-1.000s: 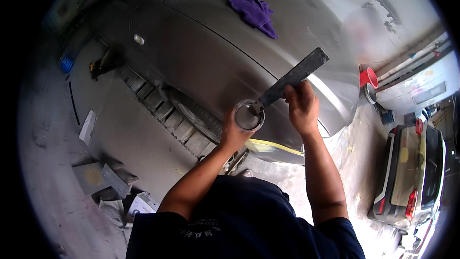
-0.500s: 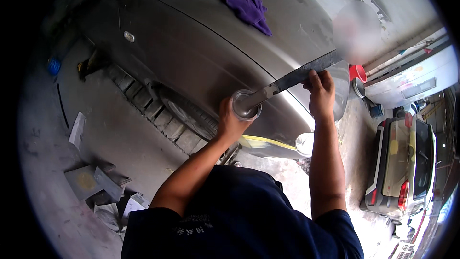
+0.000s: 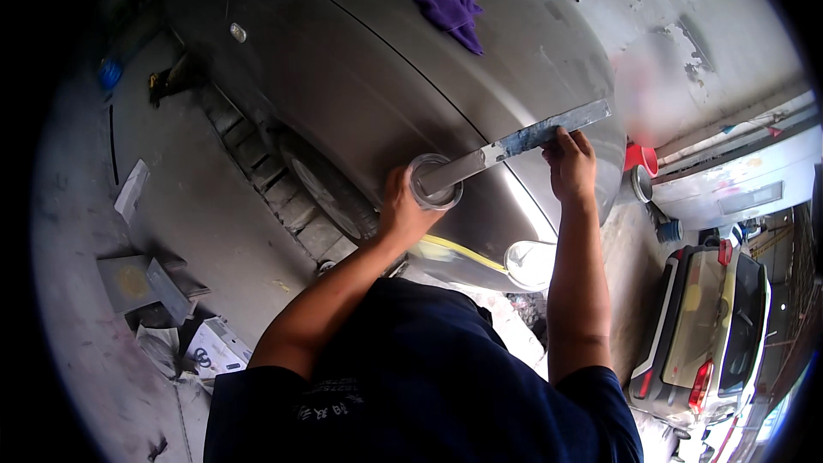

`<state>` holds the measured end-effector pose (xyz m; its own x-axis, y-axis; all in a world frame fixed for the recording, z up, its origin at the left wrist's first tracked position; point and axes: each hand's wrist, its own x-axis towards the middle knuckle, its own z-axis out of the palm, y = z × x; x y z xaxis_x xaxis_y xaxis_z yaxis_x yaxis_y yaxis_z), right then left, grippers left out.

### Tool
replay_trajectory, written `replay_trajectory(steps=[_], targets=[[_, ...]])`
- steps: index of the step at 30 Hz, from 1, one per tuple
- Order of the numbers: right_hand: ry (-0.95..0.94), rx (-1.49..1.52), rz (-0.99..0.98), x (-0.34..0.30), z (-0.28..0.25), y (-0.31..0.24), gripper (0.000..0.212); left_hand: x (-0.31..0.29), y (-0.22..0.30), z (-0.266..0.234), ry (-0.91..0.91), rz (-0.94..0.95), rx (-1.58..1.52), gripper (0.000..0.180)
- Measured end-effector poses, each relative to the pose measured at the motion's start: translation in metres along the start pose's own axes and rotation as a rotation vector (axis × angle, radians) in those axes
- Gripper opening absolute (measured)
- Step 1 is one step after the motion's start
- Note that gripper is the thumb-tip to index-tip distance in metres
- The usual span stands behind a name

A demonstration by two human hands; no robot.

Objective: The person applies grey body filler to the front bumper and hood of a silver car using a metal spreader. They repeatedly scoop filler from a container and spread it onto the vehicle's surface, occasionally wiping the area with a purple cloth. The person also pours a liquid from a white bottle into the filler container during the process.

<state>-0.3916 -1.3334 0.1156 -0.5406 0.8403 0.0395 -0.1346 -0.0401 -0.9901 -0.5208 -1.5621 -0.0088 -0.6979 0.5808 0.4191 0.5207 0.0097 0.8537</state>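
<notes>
My left hand (image 3: 405, 213) is wrapped round a clear plastic cup (image 3: 454, 192) with grey liquid in it, possibly paint. A long flat stirring stick (image 3: 525, 139), grey with worn blue-black patches, slants into the cup from the upper right. My right hand (image 3: 571, 163) pinches it between thumb and fingers along its outer half. Its lower end rests inside the cup; how deep it sits I cannot tell. Both hands are above the dull grey-brown front fender (image 3: 360, 111) of a car, close to the headlight (image 3: 530, 264), which has yellow tape (image 3: 463, 252) along its edge.
On the hood lies a purple cloth (image 3: 446, 13). A red bucket (image 3: 641, 159) and a round can (image 3: 635, 185) stand beyond the car's front. Another car (image 3: 686, 326) is parked at the right. Loose panels and boxes (image 3: 206, 347) lie on the floor at the left.
The stick has turned, so a lighter face shows, and its lower end has shifted within the cup. Both hands keep their holds. The whole view has moved slightly.
</notes>
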Motion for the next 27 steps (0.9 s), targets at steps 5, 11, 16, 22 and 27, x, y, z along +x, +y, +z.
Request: replay_trajectory(steps=[5,11,16,22,27], targets=[[-0.028,0.011,-0.018,-0.003,-0.015,-0.001,0.013,-0.009,0.008,0.009,-0.009,0.000,0.031,0.078],[-0.144,-0.278,-0.317,-0.040,0.014,-0.042,0.014,-0.019,0.023,0.014,-0.061,0.090,0.034,0.077],[-0.297,-0.514,-0.376,-0.071,0.034,-0.056,0.017,-0.018,0.038,0.013,-0.189,0.165,-0.121,0.075],[-0.379,-0.754,-0.347,-0.086,0.053,-0.072,0.025,-0.022,0.028,0.003,-0.403,0.259,-0.181,0.079],[-0.283,-0.549,-0.298,-0.092,0.051,-0.058,0.030,-0.020,0.036,-0.004,-0.544,0.321,-0.234,0.077]])
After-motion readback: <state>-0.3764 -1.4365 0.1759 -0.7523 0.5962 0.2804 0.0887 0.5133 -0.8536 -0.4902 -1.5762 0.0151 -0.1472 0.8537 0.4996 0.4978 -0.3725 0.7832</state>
